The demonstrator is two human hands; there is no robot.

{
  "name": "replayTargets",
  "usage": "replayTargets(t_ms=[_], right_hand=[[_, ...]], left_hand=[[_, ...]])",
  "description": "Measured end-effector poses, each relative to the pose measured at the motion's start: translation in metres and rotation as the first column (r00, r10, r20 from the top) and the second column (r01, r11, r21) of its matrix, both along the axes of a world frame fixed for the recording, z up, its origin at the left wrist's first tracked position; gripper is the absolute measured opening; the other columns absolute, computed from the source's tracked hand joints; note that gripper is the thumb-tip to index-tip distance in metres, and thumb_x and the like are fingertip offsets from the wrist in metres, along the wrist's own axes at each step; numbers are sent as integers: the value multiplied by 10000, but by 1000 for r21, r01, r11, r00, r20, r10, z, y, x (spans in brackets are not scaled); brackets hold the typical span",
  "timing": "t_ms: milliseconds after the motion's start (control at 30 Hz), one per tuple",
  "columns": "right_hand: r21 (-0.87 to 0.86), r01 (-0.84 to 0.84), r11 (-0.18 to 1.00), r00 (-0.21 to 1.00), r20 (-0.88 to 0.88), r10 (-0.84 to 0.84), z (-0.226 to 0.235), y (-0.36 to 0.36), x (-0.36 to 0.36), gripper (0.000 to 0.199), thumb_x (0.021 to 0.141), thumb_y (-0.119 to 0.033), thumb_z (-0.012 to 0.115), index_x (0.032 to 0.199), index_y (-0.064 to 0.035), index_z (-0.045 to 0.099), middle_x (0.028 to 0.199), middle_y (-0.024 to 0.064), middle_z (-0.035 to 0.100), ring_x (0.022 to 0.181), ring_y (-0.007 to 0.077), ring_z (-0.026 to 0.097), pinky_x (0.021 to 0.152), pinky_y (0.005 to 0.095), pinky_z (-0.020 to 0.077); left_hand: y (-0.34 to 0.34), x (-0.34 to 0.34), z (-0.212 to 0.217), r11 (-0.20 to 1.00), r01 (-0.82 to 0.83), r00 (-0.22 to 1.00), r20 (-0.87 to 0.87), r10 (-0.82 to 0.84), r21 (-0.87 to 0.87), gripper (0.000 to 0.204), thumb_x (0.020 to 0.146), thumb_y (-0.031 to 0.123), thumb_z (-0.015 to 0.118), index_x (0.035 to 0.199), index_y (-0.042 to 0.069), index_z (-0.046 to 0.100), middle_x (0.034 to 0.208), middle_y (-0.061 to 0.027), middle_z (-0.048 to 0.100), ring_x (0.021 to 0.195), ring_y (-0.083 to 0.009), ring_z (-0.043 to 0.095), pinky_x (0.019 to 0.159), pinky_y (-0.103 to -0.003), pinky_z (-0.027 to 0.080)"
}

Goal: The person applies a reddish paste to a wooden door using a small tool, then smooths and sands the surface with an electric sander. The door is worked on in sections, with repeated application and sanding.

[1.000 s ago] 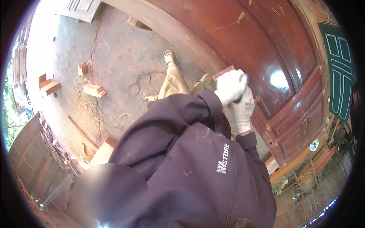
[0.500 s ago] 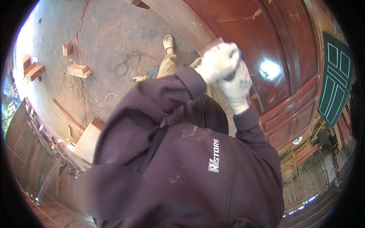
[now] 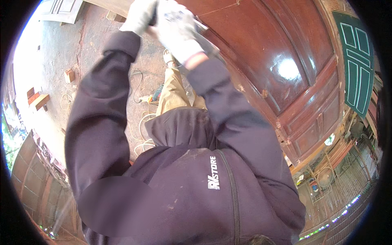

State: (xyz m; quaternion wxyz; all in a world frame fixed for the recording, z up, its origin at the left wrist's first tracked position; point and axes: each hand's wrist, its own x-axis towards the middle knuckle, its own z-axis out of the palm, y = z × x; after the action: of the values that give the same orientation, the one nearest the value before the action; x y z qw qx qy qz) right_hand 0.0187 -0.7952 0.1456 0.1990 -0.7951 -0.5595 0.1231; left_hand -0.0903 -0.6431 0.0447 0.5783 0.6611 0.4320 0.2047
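Both my hands wear white gloves and meet at the top of the view, beside the near edge of a glossy red-brown panelled door (image 3: 261, 53). My left hand (image 3: 139, 17) is closed, with its fingers blurred and partly cut off by the picture's rim. Right against it, my right hand (image 3: 175, 24) is curled, its back toward me. A small dark thing shows between the gloves; what they hold is hidden. Just past the right glove, a pale narrow strip (image 3: 201, 24) lies at the door's edge.
A power tool (image 3: 152, 97) lies by my legs, with a looped cord and a pale hose (image 3: 143, 124) around it. Wooden blocks (image 3: 40, 101) sit on the floor at left. A grey panel (image 3: 61, 11) is at far left, a green panelled board (image 3: 357, 65) at right.
Both gloved hands have moved left and farther away from me, along the door's edge, and stay together. My arms are stretched out more, and the view has shifted.
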Motion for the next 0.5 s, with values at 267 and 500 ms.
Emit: replayTargets(t_ms=[267,500], right_hand=[[-64,160,985,983,-84,-165,30,-223,72,674,703,-315,818,1260,-45,552,1206,176,625,1140,362,604,955,454,499],[-304,263,916,957,-35,-287,12,-397,103,928,647,-265,857,1418,6,418,1333,267,544,1233,433,550,1020,486,461]], left_hand=[[-265,127,98,980,197,938,-295,-182,22,300,957,302,468,983,99,687,1049,-160,701,978,-410,648,889,-482,510],[-432,159,79,984,173,982,-81,-169,45,189,941,245,541,920,73,616,802,-166,665,766,-354,671,688,-479,527]])
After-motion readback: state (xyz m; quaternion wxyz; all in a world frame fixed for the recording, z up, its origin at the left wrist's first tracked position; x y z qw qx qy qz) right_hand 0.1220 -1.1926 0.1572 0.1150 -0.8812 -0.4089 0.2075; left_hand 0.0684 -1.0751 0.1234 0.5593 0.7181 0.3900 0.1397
